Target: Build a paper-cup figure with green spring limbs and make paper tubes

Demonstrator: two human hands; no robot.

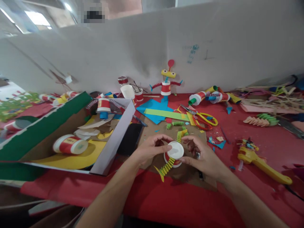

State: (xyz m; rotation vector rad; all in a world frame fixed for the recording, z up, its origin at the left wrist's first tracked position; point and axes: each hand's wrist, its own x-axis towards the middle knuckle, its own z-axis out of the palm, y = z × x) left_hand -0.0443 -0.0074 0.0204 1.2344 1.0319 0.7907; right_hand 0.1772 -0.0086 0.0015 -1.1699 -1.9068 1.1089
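Between my hands is a red and white paper cup (176,150), its round white end turned up toward me. A folded yellow-green paper strip (167,167) with a forked tip sticks out from its near side. Another accordion-folded strip (181,135) shows on the far side. My left hand (158,147) grips the cup from the left, thumb on the white end and fingers behind. My right hand (199,153) closes round the cup's right side, thumb against its lower edge and fingers curled. A brown cardboard sheet (152,128) lies beneath.
An open box (106,148) with cups and paper stands left, beside a black phone (130,139). Scissors (209,118) and blue paper (152,106) lie beyond my hands. A yellow glue gun (263,164) lies right. A finished cup figure (166,88) stands at the wall.
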